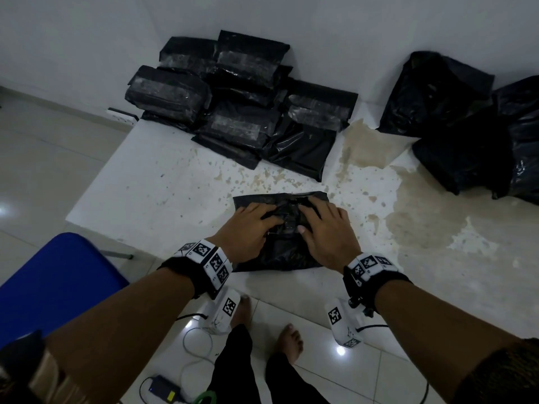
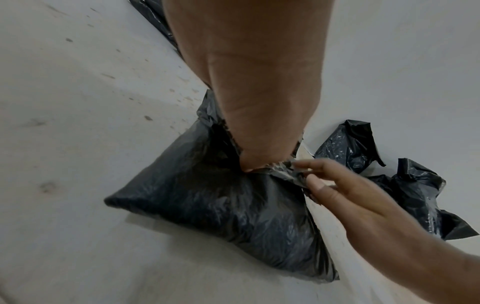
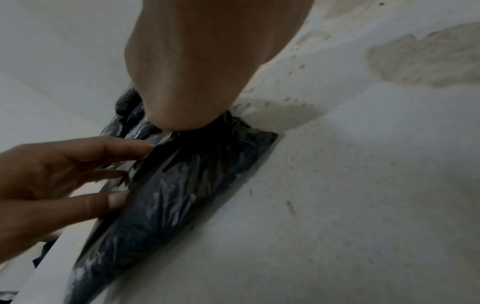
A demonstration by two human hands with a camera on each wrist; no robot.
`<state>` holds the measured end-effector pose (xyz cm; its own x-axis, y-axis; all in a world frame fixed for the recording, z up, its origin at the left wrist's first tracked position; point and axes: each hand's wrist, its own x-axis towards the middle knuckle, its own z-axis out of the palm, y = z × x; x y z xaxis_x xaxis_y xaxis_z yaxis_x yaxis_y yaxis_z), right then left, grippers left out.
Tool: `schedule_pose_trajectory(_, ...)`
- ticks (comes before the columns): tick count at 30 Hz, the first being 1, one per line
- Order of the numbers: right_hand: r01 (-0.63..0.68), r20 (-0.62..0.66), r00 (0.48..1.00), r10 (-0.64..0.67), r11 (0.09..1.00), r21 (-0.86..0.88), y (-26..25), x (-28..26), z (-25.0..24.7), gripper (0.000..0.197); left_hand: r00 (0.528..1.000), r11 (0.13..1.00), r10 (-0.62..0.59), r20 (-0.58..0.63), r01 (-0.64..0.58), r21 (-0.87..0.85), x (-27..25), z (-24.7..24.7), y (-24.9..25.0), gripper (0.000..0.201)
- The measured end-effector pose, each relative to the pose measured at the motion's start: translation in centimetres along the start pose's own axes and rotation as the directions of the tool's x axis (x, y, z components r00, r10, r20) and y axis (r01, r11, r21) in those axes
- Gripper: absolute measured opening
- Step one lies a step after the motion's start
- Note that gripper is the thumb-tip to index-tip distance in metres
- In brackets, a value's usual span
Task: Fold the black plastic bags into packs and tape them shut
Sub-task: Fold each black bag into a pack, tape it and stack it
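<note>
Black plastic bag flat on the white stained bench, near its front edge, under both grips. Left hand and right hand side by side, fingers spread and relaxed, pressing its folded middle; taped packs well beyond.

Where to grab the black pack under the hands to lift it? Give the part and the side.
Judging by its pose, take the pack by its two short sides, one hand from the left and one from the right. It lies flat on the table, plump, with a loose flap gathered on top under the left hand and right hand; squeezing inward should keep it folded.
</note>
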<state>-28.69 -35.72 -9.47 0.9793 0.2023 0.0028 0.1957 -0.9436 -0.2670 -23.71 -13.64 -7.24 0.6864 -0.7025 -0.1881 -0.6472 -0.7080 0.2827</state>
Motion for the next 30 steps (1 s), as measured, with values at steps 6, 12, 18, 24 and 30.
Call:
schedule_pose_trajectory(6, 0.037, 0.176, 0.984, -0.034, 0.999, -0.015, -1.5, 2.7, -0.1, 0.070, 0.999, 1.000, 0.026, 0.021, -0.026, 0.010, 0.0, 0.3, -0.7, 0.058)
schedule_pose_trajectory(12, -0.079, 0.372, 0.922, 0.104, 0.993, -0.082, -0.4, 3.3, 0.7, 0.090, 1.000, 1.000, 0.020, -0.019, -0.020, -0.020, -0.5, 1.0, -1.5, 0.057)
schedule_pose_trajectory(18, -0.090, 0.374, 0.919, 0.127, 0.989, -0.115, -0.7, 4.0, 0.5, 0.099, 0.968, 0.995, -0.089, -0.233, 0.078, -0.055, 0.6, 0.2, -1.1, 0.062)
schedule_pose_trajectory(24, -0.121, 0.426, 0.892, 0.155, 0.987, -0.104, -0.6, 3.8, 0.7, 0.089, 0.966, 0.964, -0.246, 0.077, 0.236, 0.118, 1.1, 2.1, -1.5, 0.085)
schedule_pose_trajectory(30, -0.116, 0.474, 0.866, 0.157, 0.987, -0.113, -0.3, 3.7, 0.5, 0.082, 0.916, 0.931, -0.353, 0.189, 0.326, 0.163, -0.8, 1.2, -3.5, 0.090)
